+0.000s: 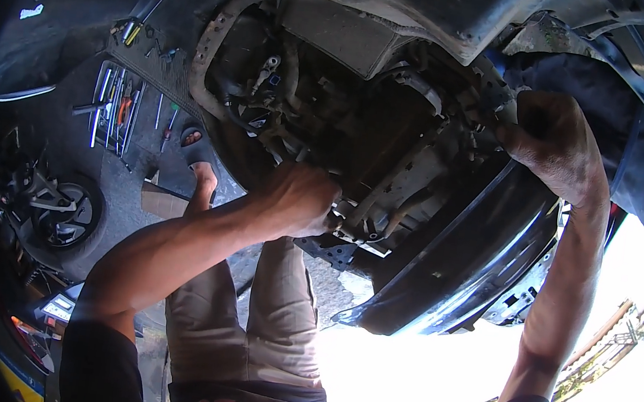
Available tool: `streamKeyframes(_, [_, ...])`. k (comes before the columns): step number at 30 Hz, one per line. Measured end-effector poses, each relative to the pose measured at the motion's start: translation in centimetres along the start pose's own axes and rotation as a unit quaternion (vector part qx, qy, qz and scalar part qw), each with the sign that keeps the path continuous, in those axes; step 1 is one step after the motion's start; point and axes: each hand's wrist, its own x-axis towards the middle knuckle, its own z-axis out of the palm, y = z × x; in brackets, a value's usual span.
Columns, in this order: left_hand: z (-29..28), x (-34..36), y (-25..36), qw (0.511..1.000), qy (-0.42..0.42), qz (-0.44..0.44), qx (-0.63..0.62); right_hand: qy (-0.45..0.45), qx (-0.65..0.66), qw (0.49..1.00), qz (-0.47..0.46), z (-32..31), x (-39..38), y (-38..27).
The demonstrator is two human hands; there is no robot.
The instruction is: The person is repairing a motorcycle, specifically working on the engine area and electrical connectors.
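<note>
Metalwork of an opened-up vehicle fills the upper middle of the view, a dark hollow crowded with pipes and brackets. This is where both hands are busy. The left hand reaches in from the lower left, knuckles up, at the near edge of the hollow; its grip is narrow, with the fingers folded in, and whether it holds something I cannot tell. Just beside its knuckles runs a pale metal edge, and near it, lower down, is a dark perforated plate.

The right hand is raised at the far right side of the hollow, well apart from the left one. Its grip is curled, thumb and forefinger bent round in a loop; the fingertips are in shadow against the metalwork, so what they hold, if anything, I cannot tell. Dark blue cloth lies behind it, and a long glossy dark panel slants below it toward the lower left.

On the floor at the left, slim tools lie side by side, among them one with orange handles; a yellow-handled screwdriver lies above them. Lower down stands a spoked wheel with a black tyre. A sandal shows near a brown cardboard piece.
</note>
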Motion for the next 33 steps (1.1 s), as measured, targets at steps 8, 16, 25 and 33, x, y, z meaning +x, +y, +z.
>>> streamKeyframes(8, [-0.3,1.6,1.7,0.994,-0.028,0.018,0.101,0.001,-0.063,0.997,-0.05,0.3,0.3,-0.9])
streamKeyframes(16, [0.1,4.6,1.7,0.964,-0.257,0.058,0.04,0.019,0.001,0.999,-0.045,0.5,0.1,0.0])
streamKeyframes(25, [-1.2,5.1,2.6,0.947,-0.321,0.021,0.025,0.007,-0.004,1.0,-0.027,0.0,-0.1,0.1])
streamKeyframes(33, [1.5,4.4,3.2,0.964,-0.264,-0.033,-0.003,0.004,-0.017,0.999,-0.036,0.2,-0.1,1.0])
